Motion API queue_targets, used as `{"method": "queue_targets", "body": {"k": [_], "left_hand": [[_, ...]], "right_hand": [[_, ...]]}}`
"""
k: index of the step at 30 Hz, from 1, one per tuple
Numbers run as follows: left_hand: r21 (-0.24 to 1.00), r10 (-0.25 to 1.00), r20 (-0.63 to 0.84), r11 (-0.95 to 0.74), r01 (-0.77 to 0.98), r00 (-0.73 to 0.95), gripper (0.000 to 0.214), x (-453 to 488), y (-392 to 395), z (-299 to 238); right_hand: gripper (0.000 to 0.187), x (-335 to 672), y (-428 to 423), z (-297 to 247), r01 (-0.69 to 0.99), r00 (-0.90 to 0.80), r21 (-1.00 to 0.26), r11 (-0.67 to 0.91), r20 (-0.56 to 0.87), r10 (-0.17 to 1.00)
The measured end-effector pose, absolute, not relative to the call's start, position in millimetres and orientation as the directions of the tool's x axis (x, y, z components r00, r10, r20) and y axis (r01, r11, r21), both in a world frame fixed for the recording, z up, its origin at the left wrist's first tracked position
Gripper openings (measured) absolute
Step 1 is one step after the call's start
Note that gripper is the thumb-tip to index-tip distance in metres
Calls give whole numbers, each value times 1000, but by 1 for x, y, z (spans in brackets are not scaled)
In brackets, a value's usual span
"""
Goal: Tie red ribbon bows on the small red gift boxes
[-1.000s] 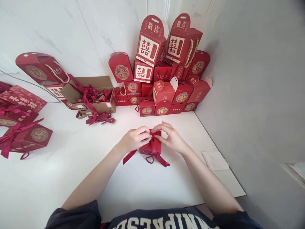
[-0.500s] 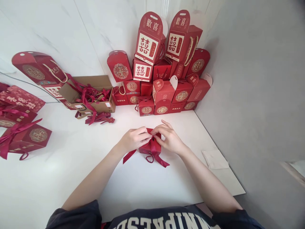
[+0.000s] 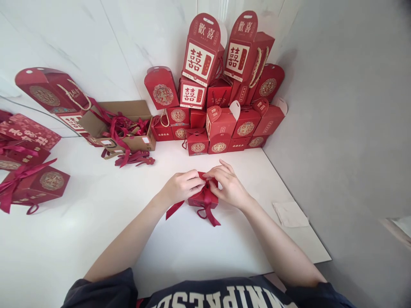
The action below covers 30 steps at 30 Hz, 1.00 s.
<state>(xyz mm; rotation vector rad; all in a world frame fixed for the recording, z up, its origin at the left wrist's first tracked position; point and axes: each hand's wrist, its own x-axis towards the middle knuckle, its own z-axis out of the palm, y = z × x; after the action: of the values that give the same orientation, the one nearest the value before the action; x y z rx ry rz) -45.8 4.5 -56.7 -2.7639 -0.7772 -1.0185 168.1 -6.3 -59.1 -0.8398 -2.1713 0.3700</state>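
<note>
On the white tabletop (image 3: 96, 222), my left hand (image 3: 183, 187) and right hand (image 3: 228, 186) pinch the crimson ribbon (image 3: 207, 197) on the squat red gift box (image 3: 202, 202), set square-on; the right ribbon tail (image 3: 213, 219) has drawn shorter.

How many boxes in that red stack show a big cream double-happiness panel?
3. Two tall red gift boxes top the stack, and a smaller red gift box sits below the left one. More may be hidden behind them.
</note>
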Motion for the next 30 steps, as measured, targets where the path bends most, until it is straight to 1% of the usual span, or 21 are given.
{"method": "queue_targets", "body": {"k": [2,6,8,11,13,16,18,21,23,25,27,30], "left_hand": [[90,432,632,-866,492,644,10,-46,4,-57],[82,428,631,-866,493,647,11,-45,4,-57],[79,432,630,-862,500,645,11,-45,4,-57],[88,434,627,-864,495,646,10,-45,5,-57],[91,428,630,-870,485,649,9,-45,5,-57],[91,423,627,-873,478,654,9,-45,5,-56],[93,427,623,-872,480,655,9,-45,5,-56],[94,430,631,-869,487,646,9,-44,4,-56],[93,430,633,-867,489,644,9,-44,4,-56],[90,428,634,-868,489,644,10,-44,4,-56],[85,426,633,-869,488,647,10,-44,4,-56],[79,420,638,-869,488,645,10,-45,5,-57]], "right_hand": [[33,168,-8,-57,455,-483,-494,740,561,672],[46,169,-7,-59,410,-490,-604,684,487,723],[42,169,-6,-61,388,-480,-630,673,485,731],[30,171,-5,-62,393,-420,-627,673,529,738],[32,171,-5,-61,397,-396,-637,661,531,749],[41,171,-6,-61,374,-449,-672,639,472,759],[37,170,-6,-62,366,-461,-682,633,458,760],[30,169,-6,-62,378,-391,-682,626,495,776],[31,169,-6,-61,379,-387,-687,619,491,781],[33,167,-7,-61,375,-420,-688,622,472,775],[31,165,-8,-61,376,-437,-677,632,472,766],[26,161,-9,-66,399,-386,-659,638,511,768]]}}
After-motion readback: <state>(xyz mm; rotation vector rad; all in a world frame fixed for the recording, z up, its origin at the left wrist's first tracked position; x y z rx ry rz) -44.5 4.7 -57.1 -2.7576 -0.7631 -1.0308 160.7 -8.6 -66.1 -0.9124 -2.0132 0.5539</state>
